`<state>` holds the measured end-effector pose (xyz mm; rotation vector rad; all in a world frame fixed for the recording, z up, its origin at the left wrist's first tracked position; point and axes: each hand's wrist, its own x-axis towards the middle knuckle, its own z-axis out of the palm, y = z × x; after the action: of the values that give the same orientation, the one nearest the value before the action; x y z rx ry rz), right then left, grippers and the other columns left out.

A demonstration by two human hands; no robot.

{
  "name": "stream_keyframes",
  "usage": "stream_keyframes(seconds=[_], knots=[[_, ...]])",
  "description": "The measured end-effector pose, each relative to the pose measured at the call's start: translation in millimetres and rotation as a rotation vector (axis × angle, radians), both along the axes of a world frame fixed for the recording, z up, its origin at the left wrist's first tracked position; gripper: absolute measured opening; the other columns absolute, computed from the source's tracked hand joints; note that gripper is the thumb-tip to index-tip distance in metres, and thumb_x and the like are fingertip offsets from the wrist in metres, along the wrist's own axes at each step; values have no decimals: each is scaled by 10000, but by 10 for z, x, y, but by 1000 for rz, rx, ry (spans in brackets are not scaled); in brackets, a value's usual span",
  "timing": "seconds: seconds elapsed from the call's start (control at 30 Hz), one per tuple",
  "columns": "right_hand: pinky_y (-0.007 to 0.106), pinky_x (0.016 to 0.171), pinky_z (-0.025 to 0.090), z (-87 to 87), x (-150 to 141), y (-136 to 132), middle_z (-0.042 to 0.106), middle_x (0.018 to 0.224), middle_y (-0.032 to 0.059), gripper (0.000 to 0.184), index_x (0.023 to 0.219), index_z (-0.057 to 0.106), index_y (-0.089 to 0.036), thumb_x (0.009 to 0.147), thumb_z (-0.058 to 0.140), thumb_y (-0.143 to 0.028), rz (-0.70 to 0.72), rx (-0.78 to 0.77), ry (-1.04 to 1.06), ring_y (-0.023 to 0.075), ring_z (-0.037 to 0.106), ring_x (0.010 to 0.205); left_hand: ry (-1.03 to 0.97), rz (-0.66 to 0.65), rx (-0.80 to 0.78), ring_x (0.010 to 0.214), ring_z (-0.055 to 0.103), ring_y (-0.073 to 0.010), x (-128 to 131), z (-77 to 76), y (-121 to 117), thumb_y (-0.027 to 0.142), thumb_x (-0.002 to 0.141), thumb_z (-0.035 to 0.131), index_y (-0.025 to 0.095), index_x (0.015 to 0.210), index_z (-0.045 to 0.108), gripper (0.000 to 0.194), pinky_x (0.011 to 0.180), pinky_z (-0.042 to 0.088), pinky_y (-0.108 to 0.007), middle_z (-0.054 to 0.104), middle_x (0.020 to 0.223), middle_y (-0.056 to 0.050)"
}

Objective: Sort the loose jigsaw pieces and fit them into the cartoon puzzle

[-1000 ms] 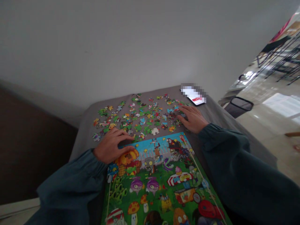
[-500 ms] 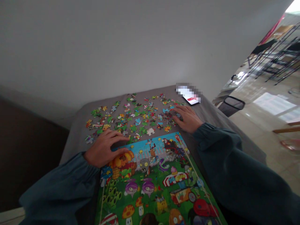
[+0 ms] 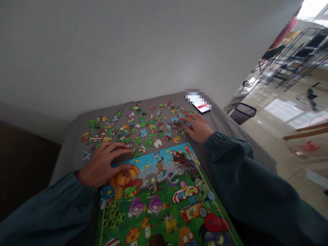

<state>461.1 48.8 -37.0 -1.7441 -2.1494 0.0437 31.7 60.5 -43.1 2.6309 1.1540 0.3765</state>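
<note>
My left hand [image 3: 105,162] rests at the upper left corner of a colourful picture board [image 3: 164,205], fingers stretched out over its edge and holding nothing. Printed cartoon plants and zombies cover the board. Beyond it, many loose jigsaw pieces [image 3: 143,133] lie scattered over a grey cloth. My right hand [image 3: 197,127] lies flat with fingers spread at the right side of these pieces. Its fingertips are near a few blue pieces [image 3: 175,119]; whether they touch cannot be made out.
A phone [image 3: 201,104] with a lit screen lies at the far right of the cloth-covered table [image 3: 74,136]. A pale wall [image 3: 128,51] rises behind. To the right are a dark mesh bin [image 3: 242,113], folded metal-framed chairs [image 3: 302,51] and a shiny tiled floor [image 3: 274,150].
The whole view has shifted, so the table, board and hands appear farther left. Both hands keep nearly the same place and pose, and the pieces lie as before.
</note>
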Motion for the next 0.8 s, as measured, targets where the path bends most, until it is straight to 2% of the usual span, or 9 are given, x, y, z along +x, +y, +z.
stream_keyframes(seconds=[0.17, 0.3, 0.47, 0.57, 0.8], knots=[[583, 1148, 427, 3, 4, 7, 604, 1492, 127, 436, 1399, 644, -216, 1011, 462, -298, 7, 5, -14, 349, 511, 1380, 2, 1, 8, 1225, 560, -336, -2, -18, 5, 824, 840, 594, 447, 1260, 738, 583, 1072, 429, -544, 695, 1296, -35], [596, 1150, 420, 12, 3, 5, 604, 1489, 140, 446, 1411, 639, -216, 1006, 472, -297, 28, -3, -10, 353, 508, 1381, 9, 8, 6, 1237, 554, -341, 5, -10, -5, 823, 836, 602, 441, 1237, 747, 572, 1068, 427, -552, 697, 1305, -33], [615, 1142, 420, 27, -6, -7, 605, 1488, 154, 458, 1413, 640, -214, 990, 490, -309, 30, -13, -2, 367, 509, 1381, -17, -24, 10, 1183, 589, -319, 20, 24, -29, 786, 853, 617, 395, 985, 801, 451, 1072, 426, -545, 714, 1238, -22], [605, 1145, 420, 31, -10, -17, 606, 1486, 151, 459, 1412, 642, -215, 988, 495, -313, 26, -8, -7, 360, 513, 1377, -22, -19, 20, 1154, 590, -315, 40, 51, -50, 781, 854, 618, 366, 843, 790, 450, 1060, 431, -543, 717, 1198, -21], [566, 1159, 419, 31, -26, -25, 603, 1489, 155, 472, 1431, 633, -184, 998, 498, -312, 7, -16, -34, 349, 519, 1375, -7, -13, -31, 1162, 579, -307, 85, 128, -76, 787, 866, 599, 350, 841, 793, 479, 1065, 423, -539, 712, 1205, -28]])
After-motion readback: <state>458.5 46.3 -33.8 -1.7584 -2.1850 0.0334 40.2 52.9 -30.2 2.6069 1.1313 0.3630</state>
